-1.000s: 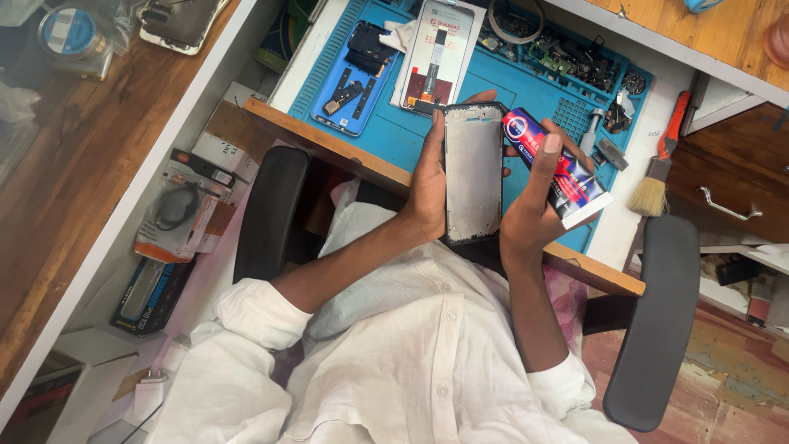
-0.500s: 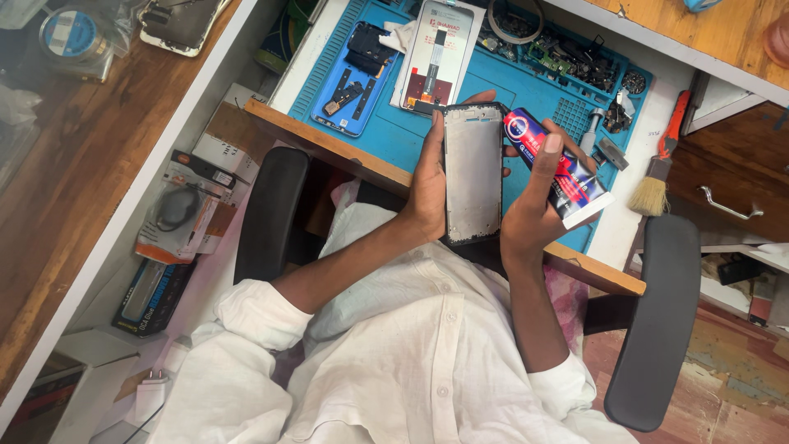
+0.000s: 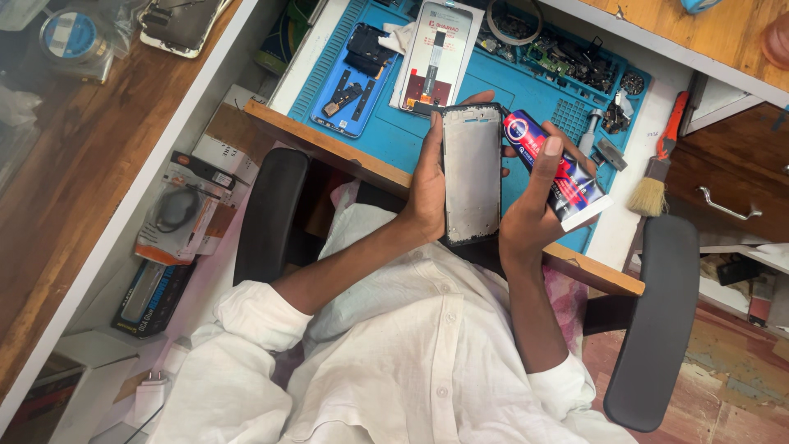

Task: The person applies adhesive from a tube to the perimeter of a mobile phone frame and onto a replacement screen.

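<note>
Fingers of my left hand (image 3: 427, 193) wrap the phone frame (image 3: 472, 174) upright above the blue mat (image 3: 526, 99); my right hand (image 3: 530, 215) grips a glue tube (image 3: 559, 173) just beside it.

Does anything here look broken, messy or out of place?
The phone frame in the left hand is stripped bare, with no screen. The right hand grips a glue tube. Loose small parts are scattered across the blue mat. Nothing looks spilled.
</note>
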